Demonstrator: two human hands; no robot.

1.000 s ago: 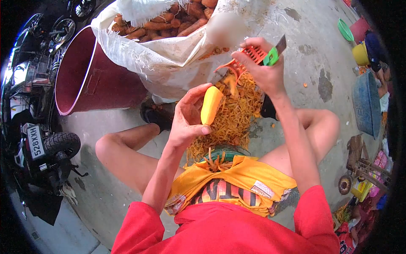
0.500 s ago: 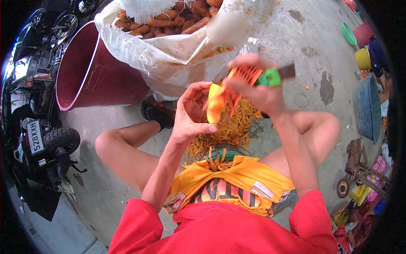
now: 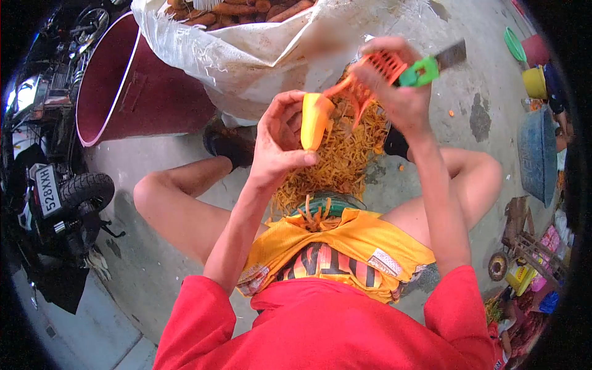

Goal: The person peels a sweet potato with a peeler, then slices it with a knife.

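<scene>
A peeled orange carrot stands nearly upright in my left hand, whose fingers are closed round it. To its right, my right hand grips an orange slotted peeler. A knife with a green handle sticks out to the right from the same hand, its dark blade pointing up and right. Orange peelings lie heaped below both hands, between my legs. More strips rest on my yellow shorts, near a green rim.
An open white sack of unpeeled carrots stands ahead. Left of it leans a large maroon tub, with a motorcycle at the far left. To the right are a blue basin, a yellow bucket and a partly visible person.
My right hand, with the peeler and knife, has moved up and right, away from the carrot. My left hand has risen slightly with the carrot. The whole view has shifted a little.
</scene>
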